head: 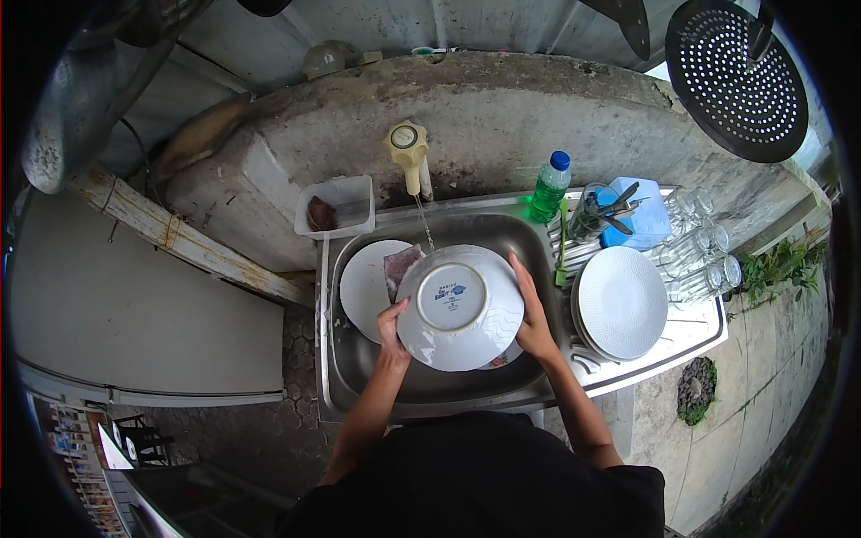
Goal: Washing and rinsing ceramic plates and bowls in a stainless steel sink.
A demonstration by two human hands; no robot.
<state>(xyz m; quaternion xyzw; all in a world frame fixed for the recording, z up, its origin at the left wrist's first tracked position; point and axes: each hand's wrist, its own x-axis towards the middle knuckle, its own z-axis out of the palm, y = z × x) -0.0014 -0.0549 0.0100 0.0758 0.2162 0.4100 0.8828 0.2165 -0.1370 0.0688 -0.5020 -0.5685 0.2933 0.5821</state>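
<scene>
A white plate (501,329), its underside up and wet, is held over the metal sink (444,397) between my two hands. My left hand (393,329) grips its left edge, and my right hand (533,313) supports the right edge. Water runs in a thin stream from the beige-handled tap (406,151) just behind the plate. A mauve sponge (402,267) lies on another white plate (363,292) at the left of the basin. Part of a flower-patterned dish (499,362) shows beneath the held plate.
On the drainboard at right stand stacked white plates (622,302), several glass mugs (699,249), a glass with cutlery (586,218), a green brush (561,259) and a green-liquid bottle (551,188). A plastic tub (336,208) sits at the back left. A perforated skimmer (736,87) hangs upper right.
</scene>
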